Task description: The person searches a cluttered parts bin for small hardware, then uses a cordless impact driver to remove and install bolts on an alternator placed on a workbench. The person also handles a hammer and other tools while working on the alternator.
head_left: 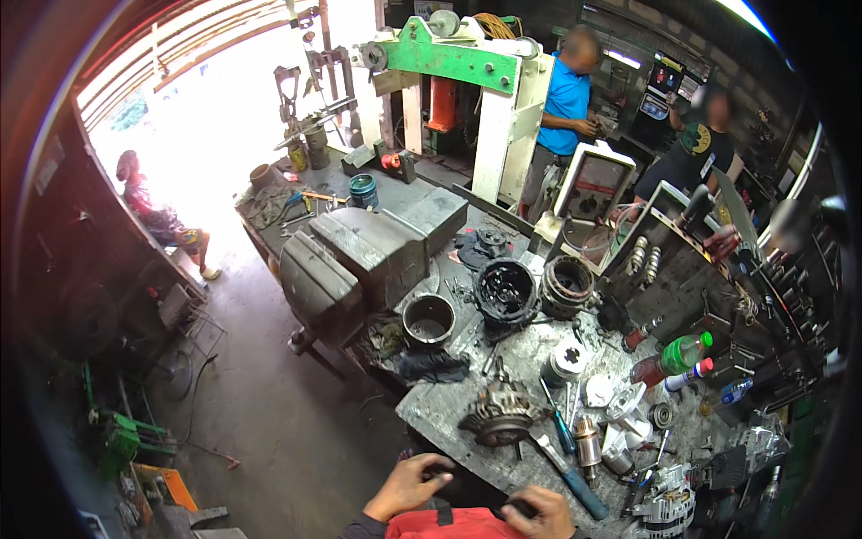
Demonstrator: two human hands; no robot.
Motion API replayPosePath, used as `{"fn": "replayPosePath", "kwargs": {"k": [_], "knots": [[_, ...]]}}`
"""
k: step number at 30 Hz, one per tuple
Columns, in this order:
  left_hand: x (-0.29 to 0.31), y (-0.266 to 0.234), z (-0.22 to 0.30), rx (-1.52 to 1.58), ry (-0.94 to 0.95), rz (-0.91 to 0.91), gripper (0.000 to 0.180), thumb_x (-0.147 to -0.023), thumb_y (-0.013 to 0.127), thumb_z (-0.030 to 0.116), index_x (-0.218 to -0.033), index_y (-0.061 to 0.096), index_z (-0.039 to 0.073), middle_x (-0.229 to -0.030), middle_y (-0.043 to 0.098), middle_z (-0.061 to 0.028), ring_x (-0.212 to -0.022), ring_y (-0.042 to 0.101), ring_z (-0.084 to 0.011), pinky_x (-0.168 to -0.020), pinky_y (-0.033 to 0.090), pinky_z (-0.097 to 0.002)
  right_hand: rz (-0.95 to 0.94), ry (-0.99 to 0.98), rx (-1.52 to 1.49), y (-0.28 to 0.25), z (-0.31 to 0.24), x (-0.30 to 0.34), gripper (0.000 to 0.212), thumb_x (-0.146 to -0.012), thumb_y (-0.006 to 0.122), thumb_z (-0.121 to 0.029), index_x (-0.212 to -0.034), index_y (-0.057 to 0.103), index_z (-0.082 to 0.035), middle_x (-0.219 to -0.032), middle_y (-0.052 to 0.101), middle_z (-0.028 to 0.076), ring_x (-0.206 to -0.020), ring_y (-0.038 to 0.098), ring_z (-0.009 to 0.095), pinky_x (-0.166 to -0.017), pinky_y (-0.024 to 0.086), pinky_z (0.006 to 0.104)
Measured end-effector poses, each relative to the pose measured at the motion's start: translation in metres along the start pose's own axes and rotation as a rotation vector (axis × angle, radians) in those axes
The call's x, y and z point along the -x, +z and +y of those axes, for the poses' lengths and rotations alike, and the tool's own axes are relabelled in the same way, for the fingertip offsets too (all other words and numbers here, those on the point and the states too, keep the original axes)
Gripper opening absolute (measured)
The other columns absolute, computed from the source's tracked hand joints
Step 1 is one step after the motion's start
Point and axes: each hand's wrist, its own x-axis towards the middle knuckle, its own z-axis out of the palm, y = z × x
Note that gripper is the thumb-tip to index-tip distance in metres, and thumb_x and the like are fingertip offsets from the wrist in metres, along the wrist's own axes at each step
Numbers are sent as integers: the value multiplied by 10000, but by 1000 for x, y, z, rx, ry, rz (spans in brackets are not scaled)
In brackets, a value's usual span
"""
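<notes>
Only a little of you shows, low at the picture's bottom edge. Your left hand [409, 485] is bare, no glove, ring or watch to be seen, and a dark sleeve covers the forearm up to the wrist. Your right hand [539, 514] is bare too, fingers uncovered; its wrist and forearm fall outside the picture, so any sleeve there cannot be told.
</notes>
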Motion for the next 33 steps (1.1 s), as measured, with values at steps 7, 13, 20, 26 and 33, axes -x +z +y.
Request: {"fn": "replayPosePath", "kwargs": {"k": [7, 13, 20, 26, 33], "knots": [[-25, -120, -76, -59, -193, 144, 244, -902, 759, 163, -1101, 748, 23, -890, 759, -104, -738, 696, -155, -728, 565, -304, -72, 29, 117, 65, -27, -61, 225, -852, 798, -206, -968, 704, -39, -862, 665, 144, -747, 661, 350, -659, 532, 405], [-39, -136, -154, -73, -364, 127, 209, -888, 750, 151, -1064, 766, 38, -897, 774, -94, -794, 724, -156, -773, 576, -306, -78, 121, 198, 97, -34, -79, 213, -852, 775, -214, -974, 708, -52, -896, 677, 155, -792, 672, 368, -699, 549, 428], [-45, -127, -248, -4, -453, 37, 190, -883, 723, 113, -1040, 774, 19, -898, 775, -100, -827, 727, -169, -791, 574, -317, -120, 267, 237, 109, -43, -92, 220, -867, 734, -244, -978, 710, -55, -918, 679, 158, -851, 673, 384, -733, 549, 446], [-32, -129, -336, 166, -577, 23, 171, -890, 690, 85, -1004, 776, -8, -858, 761, -93, -748, 716, -166, -686, 571, -293, -112, 359, 229, 113, -45, -92, 224, -893, 732, -270, -987, 711, -67, -934, 684, 143, -853, 681, 365, -736, 551, 432], [-25, -142, -361, 166, -800, 35, 165, -897, 652, 61, -976, 773, -16, -843, 754, -82, -680, 693, -157, -593, 550, -284, -53, 458, 238, 112, -13, -54, 309, -895, 720, -336, -1037, 728, -61, -980, 703, 168, -891, 685, 401, -778, 550, 464]]}}
